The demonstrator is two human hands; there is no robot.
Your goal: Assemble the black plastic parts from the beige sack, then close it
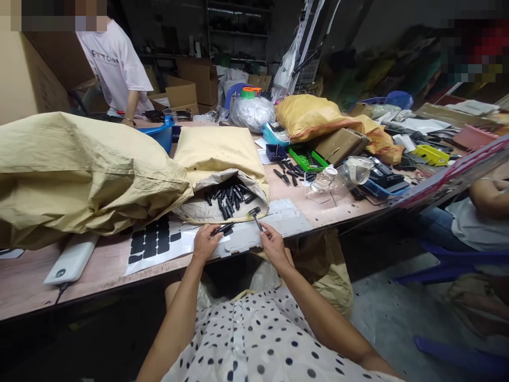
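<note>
Pcs (229, 200) in sack (220, 153) on tbl (331, 213); 2nd sack (87, 170) to L, tray (315, 169) to R.

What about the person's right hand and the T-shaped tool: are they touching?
Touching. The head view shows the right hand gripping the T-shaped tool by the near end of its handle.

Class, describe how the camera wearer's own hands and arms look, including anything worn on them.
The left hand and right hand are ungloved, with no watch or bracelet showing. Both forearms are bare, without visible sleeves. The top is white with dark polka dots. Rings cannot be made out.
</note>
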